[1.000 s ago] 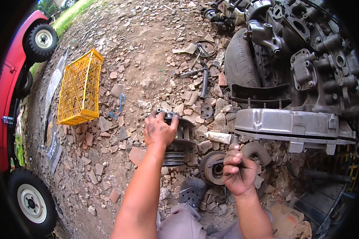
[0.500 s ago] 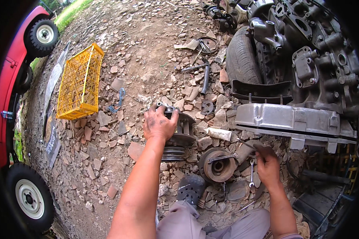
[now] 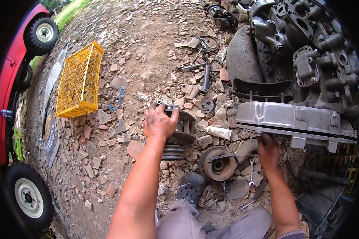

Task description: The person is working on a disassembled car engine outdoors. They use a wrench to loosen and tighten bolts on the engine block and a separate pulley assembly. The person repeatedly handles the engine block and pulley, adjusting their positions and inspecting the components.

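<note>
My left hand (image 3: pixel 160 119) grips the top of a metal pulley assembly (image 3: pixel 180 133) with stacked grooved rings at its base. My right hand (image 3: pixel 269 145) is closed at the lower edge of the silver engine housing (image 3: pixel 287 117), around something thin and dark that I cannot make out. Between my hands lie a rusty round pulley (image 3: pixel 217 164) with a bar across it and a white tube (image 3: pixel 218 132). A grey curved piece (image 3: pixel 246 149) is beside my right hand, and an open-ended wrench (image 3: pixel 251 173) lies below it.
A dark engine block (image 3: pixel 319 59) fills the right side, with a worn tyre (image 3: pixel 242 55). A yellow crate (image 3: pixel 77 79) sits on broken rubble at left. A red vehicle (image 3: pixel 10 83) stands along the left edge. Metal parts (image 3: pixel 223 18) lie at the top. My shoe (image 3: pixel 189 187) is below.
My right hand has moved right and up from beside the rusty pulley to the housing's lower edge, uncovering the wrench. My left hand stays on the assembly, slightly higher in view.
</note>
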The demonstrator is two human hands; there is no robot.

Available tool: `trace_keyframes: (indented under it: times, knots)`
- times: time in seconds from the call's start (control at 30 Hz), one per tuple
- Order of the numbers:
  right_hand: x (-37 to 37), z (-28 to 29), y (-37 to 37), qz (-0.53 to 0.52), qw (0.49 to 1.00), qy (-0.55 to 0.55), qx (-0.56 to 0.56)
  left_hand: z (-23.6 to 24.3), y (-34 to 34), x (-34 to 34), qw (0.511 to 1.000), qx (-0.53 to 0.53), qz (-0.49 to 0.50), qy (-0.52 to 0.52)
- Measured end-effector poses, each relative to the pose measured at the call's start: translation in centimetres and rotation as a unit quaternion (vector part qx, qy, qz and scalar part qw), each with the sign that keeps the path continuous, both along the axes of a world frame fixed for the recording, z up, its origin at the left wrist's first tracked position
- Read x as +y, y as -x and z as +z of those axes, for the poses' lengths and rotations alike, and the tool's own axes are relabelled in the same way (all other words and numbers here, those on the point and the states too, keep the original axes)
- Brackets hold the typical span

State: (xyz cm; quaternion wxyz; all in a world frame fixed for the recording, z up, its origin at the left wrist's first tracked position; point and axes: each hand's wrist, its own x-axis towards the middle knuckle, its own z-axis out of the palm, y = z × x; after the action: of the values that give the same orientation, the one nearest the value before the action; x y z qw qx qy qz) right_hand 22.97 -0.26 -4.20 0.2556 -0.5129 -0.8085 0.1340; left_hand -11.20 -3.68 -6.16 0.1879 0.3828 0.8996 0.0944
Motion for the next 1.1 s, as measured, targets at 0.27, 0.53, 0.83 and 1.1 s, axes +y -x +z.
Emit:
trace_keyframes:
  times: [0.27,0.53,0.83,1.1]
  knots:
    - [0.5,-4.9,0.2,-0.033,0.998,-0.031,0.052,0.1,-0.2,0.1,1.0,0.008,0.006,0.01]
    - [-0.6,-11.7,3.7,-0.07,0.997,0.022,-0.012,0.3,-0.3,0.0,1.0,0.011,-0.006,-0.006]
    - [-3.8,-11.4,12.7,-0.066,0.8,0.371,0.466,-0.1,-0.5,0.0,0.999,0.039,-0.011,-0.023]
    - [-5.2,3.3,14.0,0.025,0.282,0.549,0.786,-0.1,0.2,0.0,1.0,0.017,-0.015,-0.01]
